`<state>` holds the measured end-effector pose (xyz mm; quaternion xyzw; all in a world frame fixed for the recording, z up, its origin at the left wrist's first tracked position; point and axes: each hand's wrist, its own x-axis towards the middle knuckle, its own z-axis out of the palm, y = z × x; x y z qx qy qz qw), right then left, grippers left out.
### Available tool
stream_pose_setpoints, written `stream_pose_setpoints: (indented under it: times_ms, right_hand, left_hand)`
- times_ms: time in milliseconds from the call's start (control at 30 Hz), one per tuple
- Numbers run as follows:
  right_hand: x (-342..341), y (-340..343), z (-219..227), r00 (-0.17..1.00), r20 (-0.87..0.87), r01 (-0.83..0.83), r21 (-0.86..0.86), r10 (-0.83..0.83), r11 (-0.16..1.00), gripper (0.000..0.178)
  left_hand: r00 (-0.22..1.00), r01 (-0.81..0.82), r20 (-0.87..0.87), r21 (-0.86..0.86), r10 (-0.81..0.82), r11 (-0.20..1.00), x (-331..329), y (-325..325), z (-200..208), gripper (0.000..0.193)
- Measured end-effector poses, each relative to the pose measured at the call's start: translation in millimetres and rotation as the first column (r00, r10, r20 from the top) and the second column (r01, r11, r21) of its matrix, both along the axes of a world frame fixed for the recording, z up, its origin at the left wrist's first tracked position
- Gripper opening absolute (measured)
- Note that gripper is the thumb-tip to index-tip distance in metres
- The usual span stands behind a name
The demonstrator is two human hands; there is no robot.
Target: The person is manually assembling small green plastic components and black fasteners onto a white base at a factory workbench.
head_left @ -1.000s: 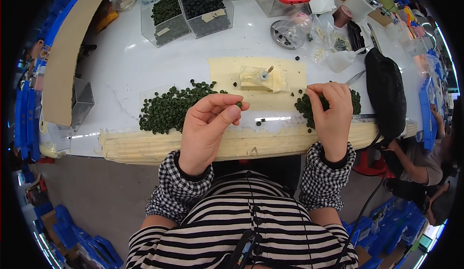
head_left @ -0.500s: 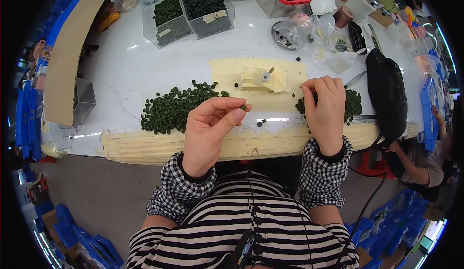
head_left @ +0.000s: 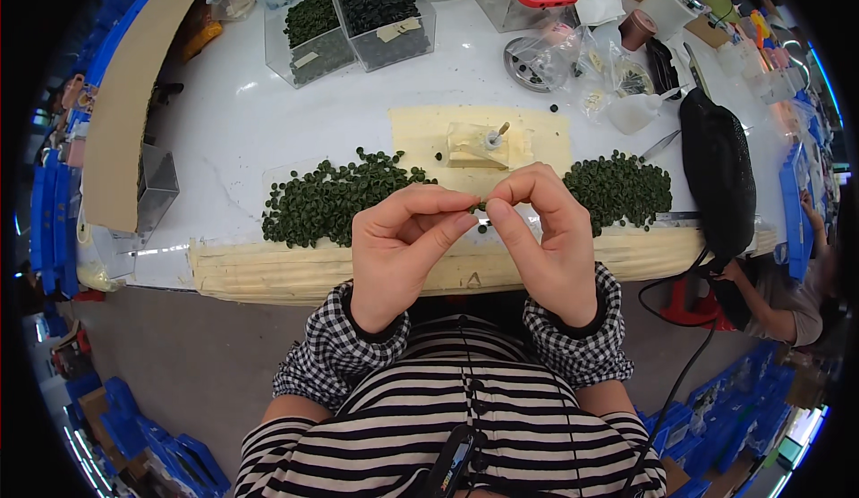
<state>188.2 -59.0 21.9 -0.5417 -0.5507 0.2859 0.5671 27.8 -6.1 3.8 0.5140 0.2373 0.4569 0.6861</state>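
Note:
My left hand (head_left: pixel 394 247) and my right hand (head_left: pixel 557 252) meet over the front of the table, both with thumb and index finger pinched. Between their fingertips shows a small dark green round piece (head_left: pixel 481 206); the fingers cover most of it. Whether each hand has its own piece cannot be made out. To the left of my left hand spreads a pile of small green cap-like pieces (head_left: pixel 322 198). Beyond my right hand lies a second pile of similar pieces (head_left: pixel 622 189). A taped block with a short upright pin (head_left: pixel 488 144) stands behind my hands on a yellowish sheet (head_left: pixel 416 127).
Two clear bins (head_left: pixel 389 46) of green and darker pieces stand at the back. At the right are a black mesh-covered object (head_left: pixel 716 176), tweezers (head_left: pixel 660 146), a white squeeze bottle (head_left: pixel 633 115) and a round dish (head_left: pixel 528 67). Cardboard (head_left: pixel 134 95) stands at the left.
My right hand has moved left from the right pile to my left hand, and their fingertips now meet. My left hand has shifted slightly right, still pinching.

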Motion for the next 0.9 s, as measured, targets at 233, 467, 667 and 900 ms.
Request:
stream_pose_setpoints:
  times_ms: [233,467,667,900]
  right_hand:
    - [-1.6,1.1,-3.2,0.999,-0.040,0.010,-0.006,-0.010,1.000,0.008]
    - [-7.0,1.1,-1.1,0.998,0.024,0.053,0.030,-0.053,0.998,0.008]
    - [-7.4,0.7,1.9,0.992,0.089,0.084,0.051,-0.088,0.995,0.007]
    - [-10.1,-0.5,4.0,0.949,0.262,0.148,0.132,-0.179,0.980,0.007]
  left_hand:
    - [0.998,-0.025,-0.051,0.051,0.027,0.998,-0.6,-0.1,-1.0,0.021]
    - [0.995,-0.059,-0.070,0.128,0.068,0.990,0.2,-1.0,0.2,0.020]
    - [0.993,-0.078,-0.088,0.073,0.084,0.994,1.7,-2.6,5.3,0.020]
    - [0.982,-0.086,-0.140,0.247,0.123,0.965,1.1,0.2,2.2,0.020]
